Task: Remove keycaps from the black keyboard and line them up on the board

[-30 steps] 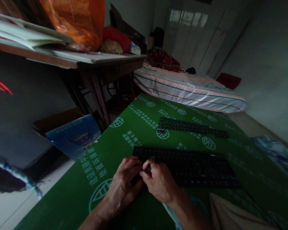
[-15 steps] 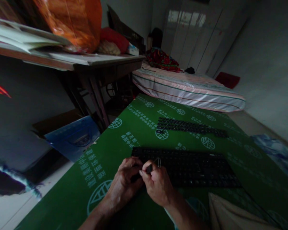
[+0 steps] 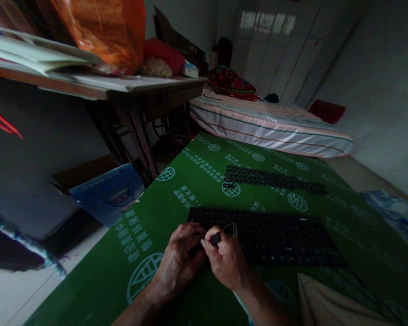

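Black keycap (image 3: 216,238), pinched in right hand (image 3: 227,262), over keyboard (image 3: 272,237)

Green printed surface (image 3: 204,194) | black keyboard (image 3: 265,237) | rows of black keycaps (image 3: 258,175)

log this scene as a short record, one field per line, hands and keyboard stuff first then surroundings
left hand: curled at the keyboard's left end; grip unclear
right hand: pinching a small black piece, with a thin wire loop sticking out
keyboard: black, lying flat
black keys: laid out in rows beyond the keyboard
surface: green printed tabletop
background: bed with striped cover
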`<state>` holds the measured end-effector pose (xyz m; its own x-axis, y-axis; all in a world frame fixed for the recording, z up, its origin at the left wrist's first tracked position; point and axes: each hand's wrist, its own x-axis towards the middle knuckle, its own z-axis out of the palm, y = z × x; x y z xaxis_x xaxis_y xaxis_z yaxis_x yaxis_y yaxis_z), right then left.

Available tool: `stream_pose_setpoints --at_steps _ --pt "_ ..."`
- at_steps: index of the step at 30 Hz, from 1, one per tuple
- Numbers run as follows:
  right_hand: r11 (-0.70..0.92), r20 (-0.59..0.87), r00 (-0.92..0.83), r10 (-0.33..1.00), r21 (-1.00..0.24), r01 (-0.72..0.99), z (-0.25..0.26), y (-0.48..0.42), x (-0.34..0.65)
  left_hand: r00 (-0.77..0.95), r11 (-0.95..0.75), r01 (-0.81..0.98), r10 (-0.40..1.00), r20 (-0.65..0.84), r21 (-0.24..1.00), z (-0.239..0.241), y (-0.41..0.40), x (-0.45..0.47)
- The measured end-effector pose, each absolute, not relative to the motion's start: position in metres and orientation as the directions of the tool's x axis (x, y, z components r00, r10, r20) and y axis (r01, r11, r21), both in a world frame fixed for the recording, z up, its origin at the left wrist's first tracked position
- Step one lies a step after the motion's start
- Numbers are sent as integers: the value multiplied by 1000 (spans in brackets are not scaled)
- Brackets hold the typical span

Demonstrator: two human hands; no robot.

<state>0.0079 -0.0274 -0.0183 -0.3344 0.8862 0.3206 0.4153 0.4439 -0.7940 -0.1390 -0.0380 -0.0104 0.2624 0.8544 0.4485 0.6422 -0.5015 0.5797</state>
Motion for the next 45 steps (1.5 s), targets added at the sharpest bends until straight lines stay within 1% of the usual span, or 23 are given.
stream_pose_setpoints --at_steps 3,7,11,15,20,24,28,34,38,40,42,43,45 --pt "442 321 -335 886 -805 396 -18 -27 8 265 -505 651 851 454 567 -11 -38 -138" --pt "382 290 -285 913 -853 356 -16 -26 9 275 -503 660 853 443 559 -13 -39 -138" --pt "339 258 -272 927 -887 313 -15 -24 11 276 -501 659 855 440 561 -15 -39 -139" --pt "293 229 -247 942 -918 266 -15 -22 13 273 -495 649 860 430 577 -16 -40 -141" --pt "267 209 -263 942 -942 206 -16 -25 14 268 -501 624 858 439 600 -12 -42 -141" --pt "223 171 -269 948 -959 175 -17 -26 15 202 -471 588 873 445 658 -15 -44 -142" --pt "199 165 -233 958 -972 129 -16 -26 15 110 -398 539 907 407 742 -19 -44 -144" --pt "86 92 -119 989 -995 -57 -11 -26 16 -45 -315 406 931 363 858 -15 -44 -144" --pt "23 34 -95 995 -993 -117 -10 -26 18 -79 -270 397 942 326 877 -14 -46 -145" --pt "29 40 -108 993 -995 -99 -9 -27 19 -90 -243 399 949 302 884 -15 -46 -146" --pt "76 83 -136 987 -995 -60 -8 -28 20 -107 -210 391 957 271 896 -16 -46 -147" --pt "123 126 -153 980 -992 -31 -8 -28 20 -115 -196 382 960 256 903 -17 -47 -147" --pt "273 256 -201 945 -960 60 -7 -28 20 -126 -181 353 963 239 918 -17 -47 -147"
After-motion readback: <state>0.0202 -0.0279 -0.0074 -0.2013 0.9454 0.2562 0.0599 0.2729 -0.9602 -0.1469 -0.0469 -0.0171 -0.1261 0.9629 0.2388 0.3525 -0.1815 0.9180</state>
